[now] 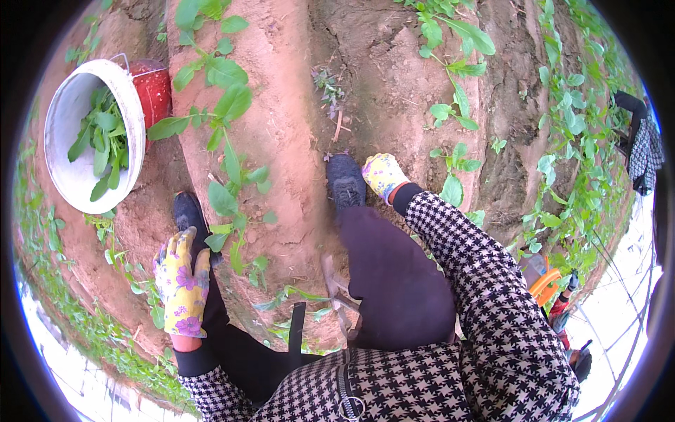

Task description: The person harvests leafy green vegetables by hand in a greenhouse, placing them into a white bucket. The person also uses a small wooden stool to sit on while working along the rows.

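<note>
My left hand [182, 285], in a yellow floral work glove, rests over my left lower leg, its thumb apart from the fingers and nothing held. My right hand [384, 176], gloved alike, is curled into a fist beside my right shoe [346, 182]; nothing shows in it, though its underside is hidden. Between my feet runs a row of leafy green seedlings [227, 198]. Ahead of my left foot, a white plastic bucket [138, 174] lies tipped with its mouth towards me, and picked green leaves [105, 140] are inside it.
A red bucket [152, 87] stands directly behind the white one. More seedlings [456, 105] grow to the right, past a small weed [329, 87] on the bare soil. At far right are another person's patterned sleeve [646, 150] and an orange object [546, 287]. A wooden stick-like support [337, 298] is beneath me.
</note>
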